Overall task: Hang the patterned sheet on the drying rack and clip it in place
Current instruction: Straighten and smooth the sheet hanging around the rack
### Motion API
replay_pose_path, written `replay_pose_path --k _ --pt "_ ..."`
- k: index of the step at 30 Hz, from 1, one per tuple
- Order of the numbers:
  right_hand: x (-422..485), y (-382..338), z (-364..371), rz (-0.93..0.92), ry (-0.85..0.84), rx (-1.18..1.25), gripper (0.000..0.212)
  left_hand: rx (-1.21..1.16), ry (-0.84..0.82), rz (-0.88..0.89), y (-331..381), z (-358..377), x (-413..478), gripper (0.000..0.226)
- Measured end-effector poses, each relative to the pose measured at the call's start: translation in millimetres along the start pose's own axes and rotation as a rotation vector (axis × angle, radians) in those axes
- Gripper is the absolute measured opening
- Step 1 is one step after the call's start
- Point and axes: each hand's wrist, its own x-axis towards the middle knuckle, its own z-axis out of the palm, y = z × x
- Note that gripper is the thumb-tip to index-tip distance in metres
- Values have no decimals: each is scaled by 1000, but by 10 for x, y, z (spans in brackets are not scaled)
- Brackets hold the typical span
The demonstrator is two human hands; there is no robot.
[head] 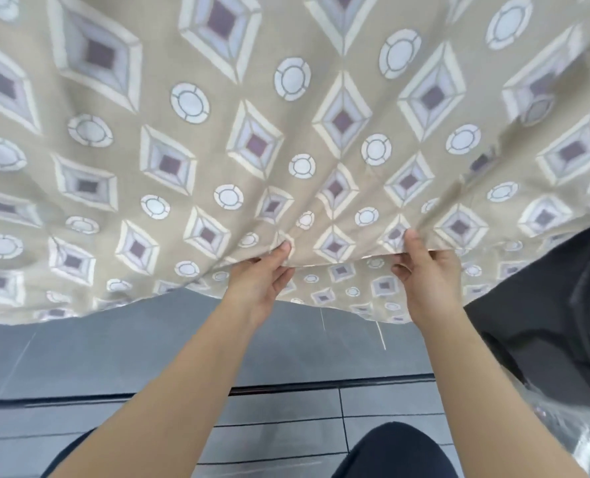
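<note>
Overhead, left hand (264, 281) and right hand (428, 274), each grip pinched on the patterned sheet (217, 139) edge.

the patterned sheet (217, 150) runs off the top, left and right edges and covers whatever it hangs on. the dark object (545, 322) at right is blurred and cut off. fingers (398, 270) vanish under the sheet's edge.

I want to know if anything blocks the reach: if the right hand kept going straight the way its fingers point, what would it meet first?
The right hand already pinches the patterned sheet at its edge, so going on means pushing straight into that cloth. What lies behind the sheet is hidden.
</note>
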Motion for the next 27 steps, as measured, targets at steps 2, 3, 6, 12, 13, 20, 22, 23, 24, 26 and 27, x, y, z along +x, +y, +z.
replay_pose_path --k 2,3,6,12,13,20,22,23,24,26,27 --pt "-59 86 -30 -21 -5 -77 26 45 42 -4 -49 -60 11 14" --pt "-83 153 -46 -1 1 -99 28 65 69 -11 -84 -102 21 16" --pt "-170 389 -96 69 11 -121 30 129 157 -17 -175 -236 42 16" --pt "-258 682 -97 170 -3 -114 21 218 274 -5 -232 -325 68 19" --pt "-275 723 -109 188 -6 -120 21 236 291 -12 -260 -347 75 20" --pt "-320 690 -157 360 6 -38 14 140 366 -94 -300 -241 130 17" --pt "-287 570 -230 378 -16 65 9 78 281 -194 -308 -97 88 12" --pt "-273 508 -281 387 -13 141 8 76 247 -242 -331 -39 65 15" --pt "-262 435 -363 391 8 236 8 78 223 -283 -358 23 32 18" --pt "-238 264 -576 387 90 467 8 81 200 -322 -411 130 -16 12" --pt "-223 161 -691 363 133 569 12 75 201 -328 -427 189 -29 8"
